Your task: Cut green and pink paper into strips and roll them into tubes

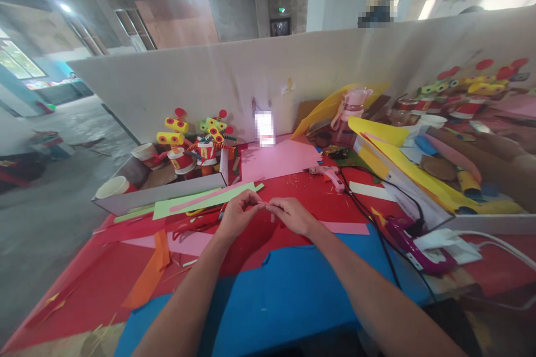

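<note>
My left hand (240,213) and my right hand (293,215) meet over the middle of the red-covered table, thumbs and forefingers pinched together. Something small and perhaps pinkish may be between the fingertips, but it is too small to make out. Just left of my left hand lie light green paper strips (209,199) with a pink strip on top. A pair of red-handled scissors (195,228) seems to lie partly under them. To the right, beyond my right hand, rests a pink glue gun (329,175). Blue paper (301,284) spreads beneath my forearms.
A box (167,195) holding paper-cup figures stands at the back left. At right are another box (402,189) of coloured paper, a purple power strip (419,248) and black cables. Pink sheets (280,159) and a pink bottle (354,103) are near the partition (201,78).
</note>
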Available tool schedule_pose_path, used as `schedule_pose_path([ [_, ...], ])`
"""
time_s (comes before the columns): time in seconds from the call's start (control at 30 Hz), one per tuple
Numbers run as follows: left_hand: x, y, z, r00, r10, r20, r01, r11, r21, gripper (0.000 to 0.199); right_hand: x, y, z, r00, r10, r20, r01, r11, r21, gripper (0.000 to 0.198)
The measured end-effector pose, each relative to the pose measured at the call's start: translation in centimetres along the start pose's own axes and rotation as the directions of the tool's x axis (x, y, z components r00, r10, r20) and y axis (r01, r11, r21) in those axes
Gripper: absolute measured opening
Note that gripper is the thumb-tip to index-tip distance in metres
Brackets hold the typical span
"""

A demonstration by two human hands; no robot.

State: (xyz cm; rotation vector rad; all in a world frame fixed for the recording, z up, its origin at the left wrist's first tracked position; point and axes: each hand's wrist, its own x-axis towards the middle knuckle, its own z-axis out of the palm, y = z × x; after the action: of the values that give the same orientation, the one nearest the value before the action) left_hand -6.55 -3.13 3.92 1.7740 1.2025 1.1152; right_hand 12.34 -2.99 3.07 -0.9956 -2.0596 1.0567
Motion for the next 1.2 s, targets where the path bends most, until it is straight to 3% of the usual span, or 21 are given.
schedule_pose_path([
  [0.1, 0.0, 0.4, 0.1, 0.993, -0.117, -0.022, 0.112, 0.983, -0.144, 0.031, 0.0, 0.2, -0.1, 0.999, -0.007, -0.039, 0.006, 1.0, -0.022, 0.039],
  [0.27, -0.3, 0.7, 0.4, 0.967, -0.248, 0.058, 0.255, 0.95, -0.178, 0.026, 0.2, 0.1, 0.0, 0.997, 0.001, -0.071, -0.01, 0.992, -0.129, 0.036],
  [0.43, -0.4, 0.7, 0.6, 0.969, -0.245, 0.003, 0.241, 0.95, -0.199, 0.025, 0.2, -0.1, 0.1, 0.998, 0.015, -0.067, -0.025, 0.988, -0.152, 0.043],
  [0.93, -0.4, 0.0, 0.6, 0.972, -0.235, 0.023, 0.232, 0.932, -0.279, 0.02, 0.1, -0.5, 0.4, 0.998, -0.031, -0.061, 0.03, 0.999, -0.022, 0.035],
  [1.2, -0.3, -0.3, 0.5, 0.965, -0.261, 0.018, 0.254, 0.917, -0.307, 0.02, 0.2, 0.4, 0.8, 0.997, -0.049, -0.065, 0.048, 0.999, -0.021, 0.046],
])
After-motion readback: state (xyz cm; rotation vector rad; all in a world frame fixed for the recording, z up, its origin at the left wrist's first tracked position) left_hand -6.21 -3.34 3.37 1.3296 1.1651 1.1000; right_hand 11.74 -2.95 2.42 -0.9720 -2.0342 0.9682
